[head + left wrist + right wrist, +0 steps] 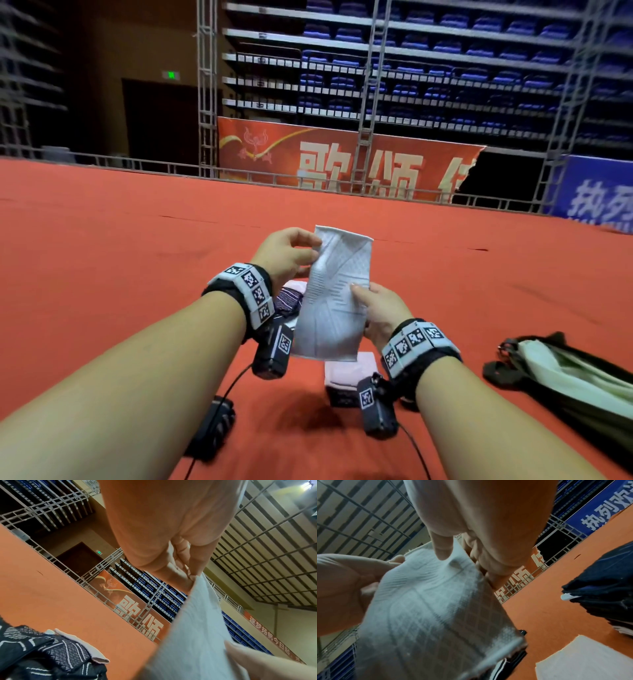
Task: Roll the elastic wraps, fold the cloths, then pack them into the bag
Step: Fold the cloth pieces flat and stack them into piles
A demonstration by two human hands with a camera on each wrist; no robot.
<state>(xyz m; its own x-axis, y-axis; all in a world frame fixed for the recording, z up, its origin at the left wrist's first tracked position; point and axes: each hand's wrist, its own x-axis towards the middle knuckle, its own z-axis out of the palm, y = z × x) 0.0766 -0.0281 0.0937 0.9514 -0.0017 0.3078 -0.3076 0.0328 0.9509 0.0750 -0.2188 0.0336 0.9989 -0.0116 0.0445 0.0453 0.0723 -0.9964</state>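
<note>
white wrap (330,294): knit elastic sleeve with a woven pattern, held in the air over the red floor, between both hands
left hand (286,255): thumb and fingers pinch the wrap's upper left edge near the top corner; the left wrist view shows fingertips (192,576) closed on the cloth edge
right hand (376,313): thumb on the front face at the right edge about mid-length, fingers curled behind; pinch grip
long axis: near vertical, top tilted slightly right and away from the person; top hem open and flat, bottom hem hangs free
state: unrolled, full length out, slight crease across the middle
under it: pink folded cloth (349,371) on the floor just below the bottom hem; dark patterned wrap (289,301) beside the left wrist, partly hidden
bag (575,380): black, pale lining showing, lies on the floor well to the right, mouth facing the person's side
floor (102,260): red carpet
background: railing, red banner (342,161), blue seating behind
</note>
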